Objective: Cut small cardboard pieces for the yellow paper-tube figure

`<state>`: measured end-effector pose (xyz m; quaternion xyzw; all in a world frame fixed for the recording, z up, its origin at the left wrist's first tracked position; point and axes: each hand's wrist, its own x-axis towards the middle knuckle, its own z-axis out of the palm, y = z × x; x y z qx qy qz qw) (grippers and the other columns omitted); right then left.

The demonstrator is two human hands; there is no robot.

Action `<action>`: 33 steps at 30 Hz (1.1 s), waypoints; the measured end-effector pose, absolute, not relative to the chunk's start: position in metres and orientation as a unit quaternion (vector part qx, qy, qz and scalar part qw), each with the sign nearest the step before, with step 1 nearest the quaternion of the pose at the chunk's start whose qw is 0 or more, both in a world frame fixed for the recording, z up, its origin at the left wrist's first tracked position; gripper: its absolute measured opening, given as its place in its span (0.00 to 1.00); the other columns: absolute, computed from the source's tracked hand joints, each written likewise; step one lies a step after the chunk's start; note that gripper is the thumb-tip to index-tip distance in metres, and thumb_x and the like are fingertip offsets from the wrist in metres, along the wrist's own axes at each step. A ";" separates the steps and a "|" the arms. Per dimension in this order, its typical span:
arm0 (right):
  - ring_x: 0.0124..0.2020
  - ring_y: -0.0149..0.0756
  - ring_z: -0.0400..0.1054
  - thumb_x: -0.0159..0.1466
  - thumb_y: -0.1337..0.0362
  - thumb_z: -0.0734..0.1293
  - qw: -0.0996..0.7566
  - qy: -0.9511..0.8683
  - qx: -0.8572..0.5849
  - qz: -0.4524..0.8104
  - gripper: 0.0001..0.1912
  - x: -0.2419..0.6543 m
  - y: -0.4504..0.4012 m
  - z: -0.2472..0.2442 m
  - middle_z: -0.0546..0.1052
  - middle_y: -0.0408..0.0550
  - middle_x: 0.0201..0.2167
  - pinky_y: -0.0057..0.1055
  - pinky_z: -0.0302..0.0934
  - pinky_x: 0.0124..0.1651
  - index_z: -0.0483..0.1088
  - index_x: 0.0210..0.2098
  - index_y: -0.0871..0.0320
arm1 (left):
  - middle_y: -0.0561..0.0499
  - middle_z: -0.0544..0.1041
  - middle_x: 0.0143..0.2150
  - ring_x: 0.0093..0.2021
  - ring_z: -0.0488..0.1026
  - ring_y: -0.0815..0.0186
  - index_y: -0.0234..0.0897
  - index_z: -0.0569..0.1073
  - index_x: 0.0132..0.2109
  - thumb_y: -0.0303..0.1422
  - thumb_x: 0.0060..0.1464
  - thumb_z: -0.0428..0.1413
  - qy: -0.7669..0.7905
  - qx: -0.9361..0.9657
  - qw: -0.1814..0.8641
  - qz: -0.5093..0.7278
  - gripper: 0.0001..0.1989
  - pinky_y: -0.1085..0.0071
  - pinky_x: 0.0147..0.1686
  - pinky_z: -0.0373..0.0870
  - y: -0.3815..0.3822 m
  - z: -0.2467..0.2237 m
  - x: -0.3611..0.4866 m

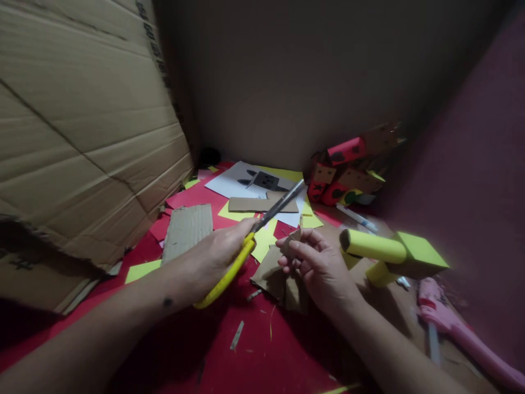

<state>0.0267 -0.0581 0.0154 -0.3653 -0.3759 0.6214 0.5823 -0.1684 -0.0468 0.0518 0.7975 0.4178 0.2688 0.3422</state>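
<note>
My left hand (pixel 223 249) is closed around a pair of scissors (pixel 235 271) with yellow handles. Their metal blades point up and away to the right, above the papers. In my right hand (pixel 318 260) a small piece of cardboard (pixel 291 243) is pinched between thumb and fingers. Under that hand lies a larger brown cardboard piece (pixel 273 271), partly in shadow. Beyond the blades rests a flat cardboard strip (pixel 250 204) on a white sheet (pixel 227 183) with a dark drawing. Left of the scissors lies a cardboard rectangle (pixel 187 227).
A large cardboard box (pixel 90 120) stands at the left. To the right are a yellow paper model (pixel 381 249), a pink glue gun (pixel 447 317) and a marker (pixel 356 217). Red and brown cardboard figures (pixel 346 164) stand at the back. Scraps litter the red surface (pixel 221 361).
</note>
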 end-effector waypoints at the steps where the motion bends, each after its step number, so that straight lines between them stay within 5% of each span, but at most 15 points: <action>1: 0.22 0.31 0.72 0.51 0.66 0.73 0.579 -0.384 -0.369 0.617 0.11 0.027 -0.059 0.015 0.79 0.46 0.29 0.26 0.63 0.24 0.67 0.31 0.58 | 0.51 0.71 0.35 0.31 0.67 0.65 0.41 0.65 0.53 0.34 0.56 0.48 0.410 0.786 0.368 0.280 0.16 0.71 0.30 0.61 -0.047 0.052 -0.166; 7: 0.22 0.28 0.70 0.50 0.69 0.72 0.543 -0.438 -0.369 0.614 0.12 0.023 -0.064 0.014 0.77 0.44 0.27 0.24 0.62 0.25 0.72 0.35 0.59 | 0.53 0.70 0.33 0.28 0.67 0.69 0.35 0.62 0.51 0.34 0.52 0.54 0.416 0.679 0.503 0.336 0.20 0.72 0.28 0.65 -0.051 0.052 -0.150; 13: 0.21 0.28 0.68 0.49 0.68 0.73 0.501 -0.472 -0.371 0.624 0.22 0.014 -0.074 0.018 0.74 0.38 0.23 0.25 0.61 0.24 0.65 0.42 0.55 | 0.54 0.70 0.30 0.29 0.69 0.68 0.34 0.64 0.46 0.33 0.48 0.57 0.404 0.670 0.515 0.352 0.18 0.71 0.29 0.66 -0.053 0.049 -0.143; 16: 0.20 0.28 0.66 0.52 0.63 0.71 0.488 -0.500 -0.390 0.600 0.19 0.018 -0.073 0.023 0.72 0.37 0.22 0.26 0.60 0.24 0.64 0.41 0.55 | 0.56 0.68 0.27 0.26 0.66 0.70 0.35 0.65 0.47 0.30 0.48 0.56 0.414 0.672 0.496 0.363 0.17 0.72 0.28 0.64 -0.053 0.052 -0.145; 20: 0.21 0.30 0.63 0.60 0.57 0.63 0.432 -0.600 -0.520 0.428 0.13 0.038 -0.072 0.034 0.70 0.42 0.24 0.29 0.55 0.23 0.65 0.40 0.57 | 0.59 0.65 0.24 0.23 0.62 0.72 0.35 0.67 0.46 0.30 0.48 0.56 0.437 0.671 0.449 0.396 0.16 0.73 0.26 0.60 -0.049 0.055 -0.152; 22: 0.24 0.33 0.62 0.60 0.59 0.62 0.328 -0.700 -0.578 0.259 0.09 0.047 -0.077 0.037 0.68 0.43 0.22 0.32 0.55 0.27 0.67 0.36 0.58 | 0.58 0.65 0.24 0.23 0.61 0.72 0.35 0.67 0.45 0.29 0.47 0.56 0.441 0.674 0.441 0.396 0.15 0.73 0.26 0.60 -0.048 0.055 -0.153; 25: 0.29 0.38 0.64 0.59 0.59 0.63 0.204 -0.755 -0.606 0.145 0.14 0.053 -0.088 0.033 0.70 0.49 0.30 0.36 0.55 0.31 0.65 0.43 0.59 | 0.58 0.65 0.25 0.22 0.61 0.73 0.34 0.66 0.45 0.28 0.48 0.55 0.437 0.668 0.463 0.385 0.15 0.74 0.23 0.58 -0.047 0.052 -0.153; 29: 0.30 0.39 0.63 0.57 0.62 0.65 0.162 -0.764 -0.603 0.163 0.13 0.045 -0.096 0.021 0.70 0.49 0.31 0.35 0.56 0.32 0.64 0.40 0.58 | 0.58 0.64 0.26 0.22 0.61 0.73 0.35 0.66 0.45 0.28 0.48 0.55 0.427 0.664 0.480 0.383 0.15 0.74 0.22 0.57 -0.046 0.047 -0.151; 33: 0.25 0.34 0.61 0.55 0.66 0.65 0.232 -0.717 -0.607 0.255 0.06 0.042 -0.092 0.018 0.67 0.42 0.23 0.31 0.54 0.29 0.65 0.33 0.57 | 0.58 0.64 0.24 0.21 0.61 0.73 0.35 0.65 0.44 0.28 0.47 0.56 0.413 0.651 0.498 0.396 0.15 0.75 0.21 0.56 -0.045 0.043 -0.150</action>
